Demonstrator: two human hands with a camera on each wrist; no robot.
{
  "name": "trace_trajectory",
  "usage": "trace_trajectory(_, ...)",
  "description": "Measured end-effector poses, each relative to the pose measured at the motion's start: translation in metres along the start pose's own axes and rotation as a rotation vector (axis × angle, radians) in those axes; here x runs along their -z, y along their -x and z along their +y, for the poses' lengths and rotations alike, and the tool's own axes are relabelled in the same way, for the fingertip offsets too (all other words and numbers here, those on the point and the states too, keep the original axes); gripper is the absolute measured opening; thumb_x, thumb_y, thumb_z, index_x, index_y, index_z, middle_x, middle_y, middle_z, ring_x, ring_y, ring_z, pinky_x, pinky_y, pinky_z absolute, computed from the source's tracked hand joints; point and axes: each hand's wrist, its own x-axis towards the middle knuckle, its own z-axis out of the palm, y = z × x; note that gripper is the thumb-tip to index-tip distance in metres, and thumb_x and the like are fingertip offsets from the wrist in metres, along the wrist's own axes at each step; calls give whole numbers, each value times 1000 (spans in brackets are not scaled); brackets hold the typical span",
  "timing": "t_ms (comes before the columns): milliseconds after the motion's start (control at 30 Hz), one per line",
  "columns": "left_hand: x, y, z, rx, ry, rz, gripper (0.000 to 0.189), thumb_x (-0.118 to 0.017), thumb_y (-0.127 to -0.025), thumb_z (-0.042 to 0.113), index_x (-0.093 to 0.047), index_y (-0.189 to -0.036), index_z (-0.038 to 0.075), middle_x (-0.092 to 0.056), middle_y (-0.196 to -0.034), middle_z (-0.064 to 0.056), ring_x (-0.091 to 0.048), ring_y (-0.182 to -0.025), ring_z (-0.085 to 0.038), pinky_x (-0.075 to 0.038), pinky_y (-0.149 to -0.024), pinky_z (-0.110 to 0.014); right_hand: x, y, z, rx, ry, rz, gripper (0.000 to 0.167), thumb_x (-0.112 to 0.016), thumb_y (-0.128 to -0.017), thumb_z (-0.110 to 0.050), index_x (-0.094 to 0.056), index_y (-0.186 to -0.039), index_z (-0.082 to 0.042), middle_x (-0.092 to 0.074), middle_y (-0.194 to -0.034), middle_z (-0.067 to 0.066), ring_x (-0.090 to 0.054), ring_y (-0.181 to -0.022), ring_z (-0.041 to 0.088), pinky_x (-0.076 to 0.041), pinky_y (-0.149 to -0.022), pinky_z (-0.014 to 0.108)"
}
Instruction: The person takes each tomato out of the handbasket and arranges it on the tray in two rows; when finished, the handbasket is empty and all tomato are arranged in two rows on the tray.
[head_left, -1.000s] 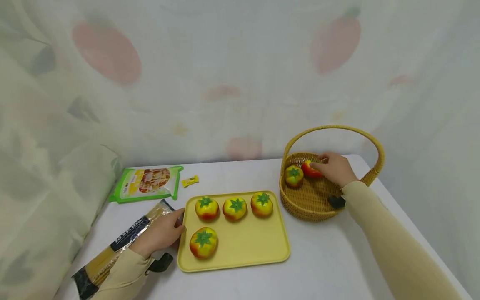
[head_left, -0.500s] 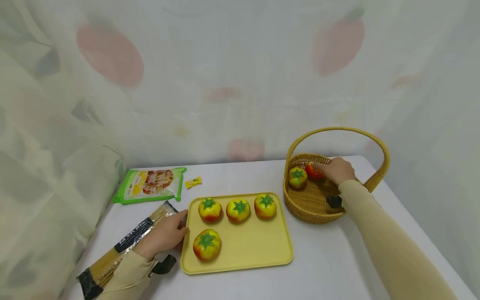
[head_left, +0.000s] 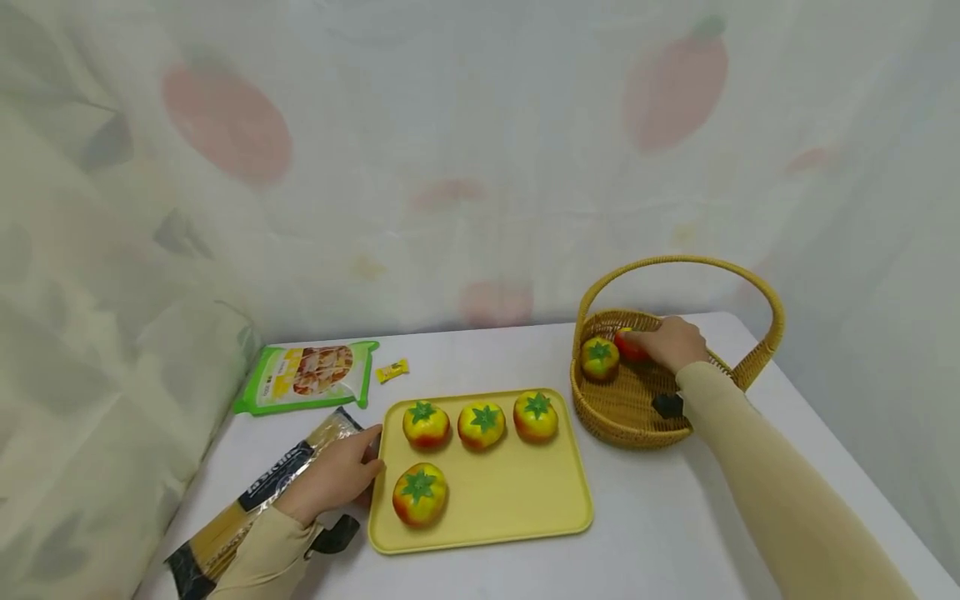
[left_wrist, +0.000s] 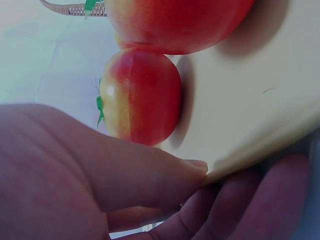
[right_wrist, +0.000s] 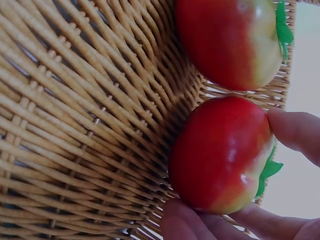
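Hands well apart, each gripping something. Left hand (head_left: 335, 475) clamped on the left rim of the yellow tray (head_left: 510, 496), thumb on top, fingers curled underneath. Right hand (head_left: 675, 343) reaches into the basket (head_left: 626, 429), thumb and fingers round a red fruit (right_wrist: 220, 155) near the back wall; I can't tell whether it bears on the wicker. Second fruit (head_left: 601, 359) sits just beside it, leaf up. Four fruits (head_left: 427, 426) on the tray: three along the far edge, one nearer, at left. Spaghetti pack (head_left: 277, 479) slants behind the left forearm. Beyond it, green bag (head_left: 311, 377) and small yellow candy (head_left: 392, 370), all on the white table (head_left: 645, 521).
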Motion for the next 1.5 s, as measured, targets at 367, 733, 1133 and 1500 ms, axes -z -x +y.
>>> trace_trajectory(367,-2,-1,3,9,8,6,64,-67,-102,10,-45,-161,-2,-72,-100,-8,-67,-79,-16,-56,-70,-34,23,33,-7,112,-11,45,86,-69,-96,-65,-57,-145,4,-62,-143,35,-62,-124,54,-53,-99,64)
trace_trajectory(733,-2,3,2,24,67,-7,65,-65,-103,7,-42,-163,-3,-73,-102,-10,-71,-68,-17,-58,-67,-34,16,103,-31,276,-130,74,75,-77,-95,-60,-59,-150,-11,-69,-138,22,-68,-124,41,-57,-96,54)
trace_trajectory(1133,-2,3,3,25,97,-9,66,-63,-104,7,-38,-165,-3,-74,-105,-12,-72,-67,-18,-59,-66,-34,-43,160,-83,457,-230,39,64,-91,-87,-45,-69,-140,-18,-74,-133,6,-74,-103,20,-64,-88,39)
trace_trajectory(1500,-3,2,2,23,77,1,65,-64,-105,9,-40,-164,-2,-74,-107,-11,-72,-67,-16,-60,-68,-34,-97,183,-106,465,-273,-150,66,-96,-81,-43,-71,-139,-24,-72,-138,-6,-68,-105,8,-62,-90,36)
